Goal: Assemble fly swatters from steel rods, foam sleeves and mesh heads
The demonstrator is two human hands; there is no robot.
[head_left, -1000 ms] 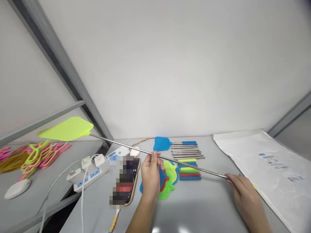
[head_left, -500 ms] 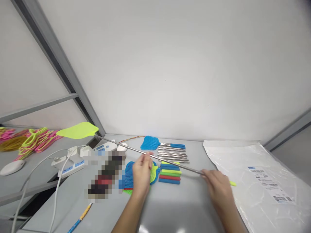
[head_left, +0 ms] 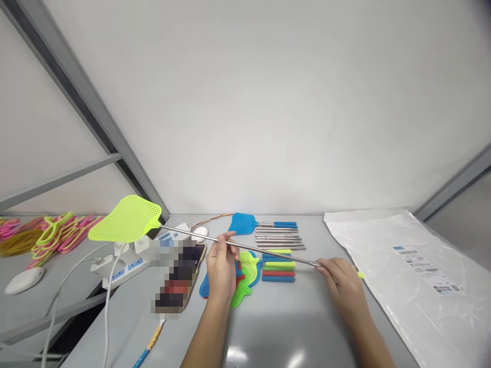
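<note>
A yellow-green fly swatter point(head_left: 128, 219) with a long metal rod is held across the table, its perforated head at the left. My left hand point(head_left: 222, 266) pinches the rod near its middle. My right hand point(head_left: 339, 281) is wrapped round the handle end, and a bit of the yellow handle shows past it. Below the rod lie loose swatter heads point(head_left: 251, 268) in blue, green, yellow and red, partly behind my left hand. Coloured handle grips point(head_left: 279, 273) lie in a row beside them, with several metal rods point(head_left: 280, 237) behind.
A blue fly swatter point(head_left: 243, 224) lies at the back. At the left are a power strip point(head_left: 128, 268) with plugs and cables, a phone point(head_left: 195, 266), and pink and yellow cords point(head_left: 63, 232). A white plastic mailer bag point(head_left: 391, 255) covers the right side.
The swatter has turned about its rod, so its head now faces me more broadly. Both hands keep hold of it, and the camera view has shifted slightly.
</note>
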